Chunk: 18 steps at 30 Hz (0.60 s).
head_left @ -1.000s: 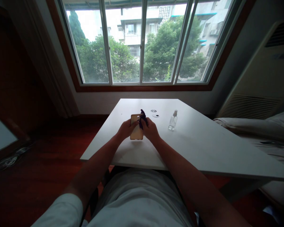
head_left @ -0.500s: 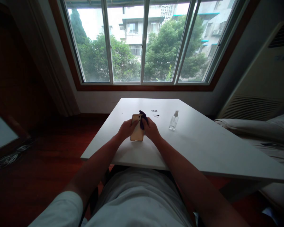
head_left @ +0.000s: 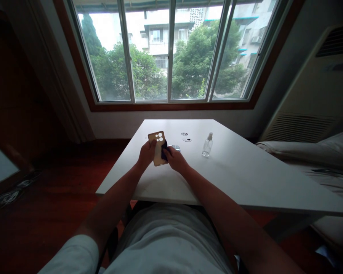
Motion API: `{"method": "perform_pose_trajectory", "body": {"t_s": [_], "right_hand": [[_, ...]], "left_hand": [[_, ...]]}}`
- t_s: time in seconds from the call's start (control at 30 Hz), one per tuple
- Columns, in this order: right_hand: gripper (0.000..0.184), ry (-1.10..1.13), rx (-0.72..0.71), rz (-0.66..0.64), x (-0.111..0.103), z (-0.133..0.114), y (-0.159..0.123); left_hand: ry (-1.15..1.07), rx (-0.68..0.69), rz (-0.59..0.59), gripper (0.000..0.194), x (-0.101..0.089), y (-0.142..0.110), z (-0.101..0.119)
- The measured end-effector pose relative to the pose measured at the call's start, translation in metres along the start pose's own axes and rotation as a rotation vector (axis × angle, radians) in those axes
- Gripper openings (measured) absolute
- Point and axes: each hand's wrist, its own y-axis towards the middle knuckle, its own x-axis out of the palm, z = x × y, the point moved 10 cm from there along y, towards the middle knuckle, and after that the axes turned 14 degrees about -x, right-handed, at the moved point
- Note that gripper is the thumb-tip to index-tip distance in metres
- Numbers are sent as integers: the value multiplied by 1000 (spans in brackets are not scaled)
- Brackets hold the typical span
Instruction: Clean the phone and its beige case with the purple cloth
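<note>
The left hand (head_left: 146,155) has its fingers closed on the left edge of a phone case (head_left: 158,155), with the thumb on its face. This case is held over the white counter (head_left: 225,179), between both hands; it is tan and slim, its top leans to the left, and the round camera holes there look bright. The right hand (head_left: 176,159) has its fingers pinched on a dark cloth (head_left: 164,149), touching the case. Farther right stands a clear spray bottle (head_left: 207,147).
</note>
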Motion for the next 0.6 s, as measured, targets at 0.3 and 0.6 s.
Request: {"method": "perform_pose_trajectory", "body": {"t_s": [0.3, 0.6], "right_hand": [[45, -24, 60, 244, -32, 1, -3], [49, -37, 50, 377, -51, -7, -8]], "left_hand": [[130, 80, -191, 41, 31, -11, 2], [226, 169, -277, 42, 46, -23, 11]]}}
